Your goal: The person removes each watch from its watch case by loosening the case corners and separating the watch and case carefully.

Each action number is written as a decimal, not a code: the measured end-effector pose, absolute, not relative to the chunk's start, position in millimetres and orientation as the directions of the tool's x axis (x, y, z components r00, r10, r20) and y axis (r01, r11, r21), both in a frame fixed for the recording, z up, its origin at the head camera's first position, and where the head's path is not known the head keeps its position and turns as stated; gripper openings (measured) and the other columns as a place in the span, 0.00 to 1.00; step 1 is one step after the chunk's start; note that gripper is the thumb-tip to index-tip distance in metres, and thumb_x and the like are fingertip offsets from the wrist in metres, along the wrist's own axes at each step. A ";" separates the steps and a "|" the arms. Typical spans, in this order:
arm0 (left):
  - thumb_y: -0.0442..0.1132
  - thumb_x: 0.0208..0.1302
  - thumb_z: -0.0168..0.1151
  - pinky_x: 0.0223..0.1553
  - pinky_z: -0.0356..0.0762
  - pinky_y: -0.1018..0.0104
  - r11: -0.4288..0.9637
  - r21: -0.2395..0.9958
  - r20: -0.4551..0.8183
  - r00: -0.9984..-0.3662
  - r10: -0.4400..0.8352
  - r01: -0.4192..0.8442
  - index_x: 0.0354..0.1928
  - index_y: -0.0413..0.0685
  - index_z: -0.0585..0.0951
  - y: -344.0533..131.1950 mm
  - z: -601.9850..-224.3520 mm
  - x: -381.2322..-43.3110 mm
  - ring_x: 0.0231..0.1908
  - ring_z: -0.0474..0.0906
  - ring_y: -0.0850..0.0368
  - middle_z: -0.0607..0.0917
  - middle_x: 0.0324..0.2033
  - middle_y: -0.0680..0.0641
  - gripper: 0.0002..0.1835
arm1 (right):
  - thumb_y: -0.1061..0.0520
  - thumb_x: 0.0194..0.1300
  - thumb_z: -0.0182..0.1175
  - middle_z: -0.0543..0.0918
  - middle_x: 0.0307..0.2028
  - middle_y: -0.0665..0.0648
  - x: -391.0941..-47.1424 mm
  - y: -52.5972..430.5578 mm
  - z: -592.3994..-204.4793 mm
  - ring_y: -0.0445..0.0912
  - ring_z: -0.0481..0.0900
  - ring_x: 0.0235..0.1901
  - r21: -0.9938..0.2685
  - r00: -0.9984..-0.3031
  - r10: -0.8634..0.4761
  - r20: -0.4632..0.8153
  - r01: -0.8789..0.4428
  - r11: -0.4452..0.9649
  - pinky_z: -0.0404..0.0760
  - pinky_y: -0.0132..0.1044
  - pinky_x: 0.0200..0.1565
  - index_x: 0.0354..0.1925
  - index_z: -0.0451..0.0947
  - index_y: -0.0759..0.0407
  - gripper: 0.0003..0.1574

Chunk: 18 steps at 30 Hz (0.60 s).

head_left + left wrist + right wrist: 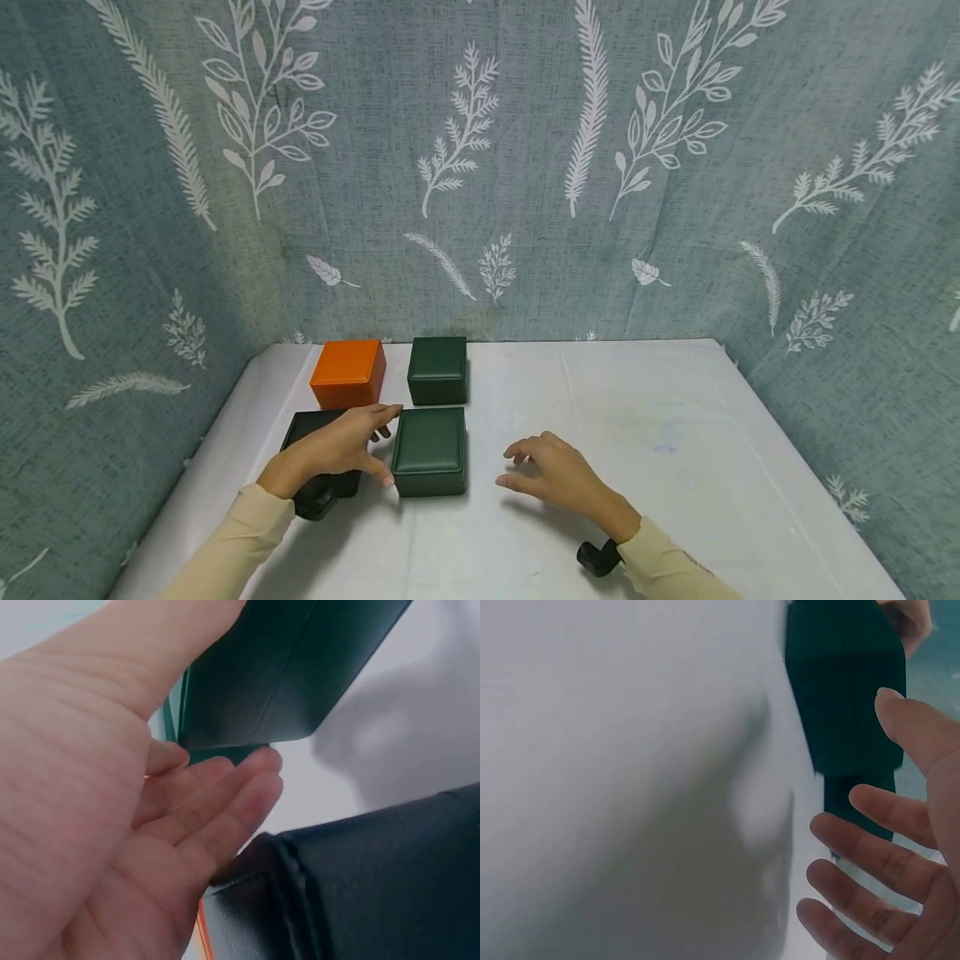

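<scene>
The near dark green box (430,450), with a padded lid, sits between my two hands on the white table. At its left side is my left hand (341,446), thumb and fingers spread, with the fingertips right by the box's left edge in the head view. A black box (311,427) lies partly hidden beneath that hand; its dark seamed edge (360,877) fills the lower right of the left wrist view. My right hand (558,475) hovers to the right of the near green box, apart from it, its fingers loosely bent and holding nothing.
Behind the near green box stands a second green box (438,371). An orange box (348,372) is to its left, behind the black one. Grey-green cloth (465,250) with white leaf prints hangs around the back and sides of the white table (660,408).
</scene>
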<state>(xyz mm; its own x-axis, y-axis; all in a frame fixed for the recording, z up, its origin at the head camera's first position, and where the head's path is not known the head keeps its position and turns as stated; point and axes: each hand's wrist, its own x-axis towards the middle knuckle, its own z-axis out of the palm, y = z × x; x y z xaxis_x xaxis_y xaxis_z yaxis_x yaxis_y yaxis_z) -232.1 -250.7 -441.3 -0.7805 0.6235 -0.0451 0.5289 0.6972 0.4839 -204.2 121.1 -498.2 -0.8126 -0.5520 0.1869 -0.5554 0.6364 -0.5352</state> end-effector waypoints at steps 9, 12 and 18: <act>0.51 0.46 0.84 0.50 0.83 0.52 0.679 0.546 -0.086 -0.773 0.628 0.491 0.73 0.23 0.62 -249.8 -439.7 -236.0 0.50 0.81 0.43 0.75 0.65 0.31 0.60 | 0.30 0.66 0.65 0.87 0.42 0.47 -203.6 88.5 -494.6 0.41 0.76 0.42 -0.433 -0.767 -0.613 0.188 -0.625 0.649 0.79 0.35 0.42 0.54 0.86 0.52 0.33; 0.50 0.46 0.85 0.50 0.83 0.51 0.682 0.556 -0.099 -0.777 0.622 0.475 0.73 0.23 0.62 -248.7 -437.5 -236.6 0.50 0.81 0.43 0.76 0.65 0.32 0.60 | 0.28 0.65 0.64 0.87 0.43 0.47 -204.4 79.6 -494.8 0.41 0.76 0.42 -0.392 -0.760 -0.620 0.197 -0.640 0.660 0.79 0.35 0.43 0.54 0.86 0.53 0.35; 0.50 0.46 0.85 0.51 0.82 0.52 0.684 0.572 -0.128 -0.774 0.620 0.454 0.74 0.23 0.59 -246.5 -438.4 -237.4 0.51 0.81 0.43 0.75 0.65 0.31 0.62 | 0.26 0.63 0.65 0.88 0.42 0.49 -202.3 66.5 -495.1 0.42 0.78 0.43 -0.400 -0.779 -0.595 0.200 -0.619 0.676 0.80 0.36 0.45 0.56 0.85 0.55 0.40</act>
<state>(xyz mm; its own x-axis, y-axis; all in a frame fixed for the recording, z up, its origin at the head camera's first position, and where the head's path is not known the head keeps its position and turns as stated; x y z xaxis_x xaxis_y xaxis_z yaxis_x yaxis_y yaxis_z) -237.4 -246.5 -438.4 -0.7739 0.6204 -0.1276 0.4537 0.6836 0.5717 -202.3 66.5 -495.1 -0.7786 -0.5949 0.1997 -0.6190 0.6756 -0.4005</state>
